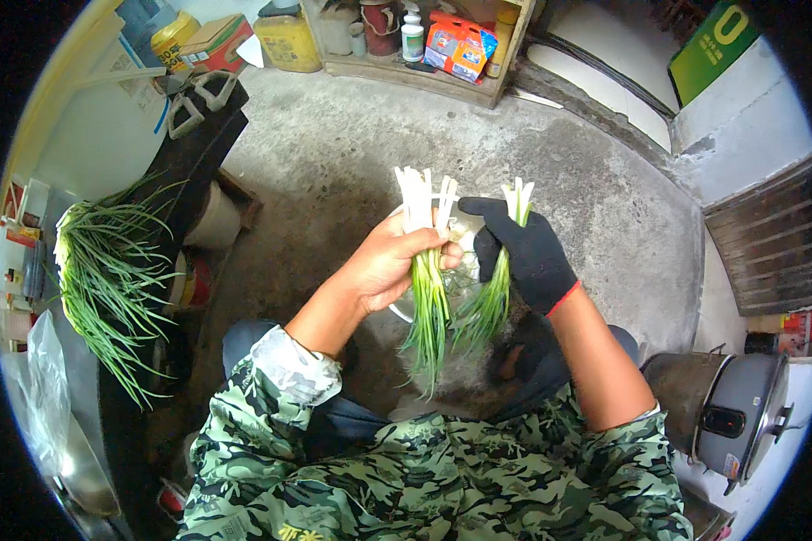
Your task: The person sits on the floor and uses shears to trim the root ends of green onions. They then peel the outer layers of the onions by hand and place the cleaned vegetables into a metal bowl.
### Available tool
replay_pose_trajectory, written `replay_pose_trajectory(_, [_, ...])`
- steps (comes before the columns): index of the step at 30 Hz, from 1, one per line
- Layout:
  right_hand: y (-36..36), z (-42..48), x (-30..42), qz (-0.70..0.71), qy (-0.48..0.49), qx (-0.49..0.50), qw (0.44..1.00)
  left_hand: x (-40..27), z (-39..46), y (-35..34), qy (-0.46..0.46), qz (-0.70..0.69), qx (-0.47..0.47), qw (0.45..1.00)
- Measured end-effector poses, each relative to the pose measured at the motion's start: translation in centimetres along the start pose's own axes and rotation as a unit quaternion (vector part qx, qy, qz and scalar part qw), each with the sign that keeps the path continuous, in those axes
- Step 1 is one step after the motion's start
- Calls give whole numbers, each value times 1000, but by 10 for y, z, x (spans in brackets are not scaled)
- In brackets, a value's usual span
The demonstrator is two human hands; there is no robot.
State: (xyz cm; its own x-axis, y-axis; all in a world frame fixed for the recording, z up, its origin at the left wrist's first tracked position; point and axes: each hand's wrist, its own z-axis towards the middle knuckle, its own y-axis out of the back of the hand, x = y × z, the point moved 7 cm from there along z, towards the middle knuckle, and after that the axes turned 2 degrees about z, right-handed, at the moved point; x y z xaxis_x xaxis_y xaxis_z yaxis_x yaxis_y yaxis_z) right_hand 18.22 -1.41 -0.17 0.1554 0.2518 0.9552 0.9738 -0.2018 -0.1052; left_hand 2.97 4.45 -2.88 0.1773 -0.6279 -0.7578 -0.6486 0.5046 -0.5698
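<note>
My bare left hand (pixel 406 260) grips a bunch of green onions (pixel 430 291), white ends pointing away from me and green leaves hanging towards my lap. My right hand (pixel 531 247), in a black knitted glove with a red cuff edge, holds a smaller bunch of green onions (pixel 484 311) just to the right. The two bunches are apart at their white ends, and their leaves come close together lower down. Below my hands is a pale round container (pixel 400 312), mostly hidden, with plant scraps in it. A large pile of green onions (pixel 108 284) lies on the dark counter at left.
At left a clear plastic bag (pixel 47 385) lies near a metal pan (pixel 88 466). A wooden shelf (pixel 413 81) with bottles and an orange packet stands ahead on the concrete floor (pixel 602 196). A yellow jerrycan (pixel 287 44) is beside it. A grey electric cooker (pixel 724 412) stands at right.
</note>
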Motion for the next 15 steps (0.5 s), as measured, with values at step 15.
replay_pose_trajectory(15, [-7, 14, -7, -192, 180, -31, 964, 9, 9, 4, -78, 151, -53, 984])
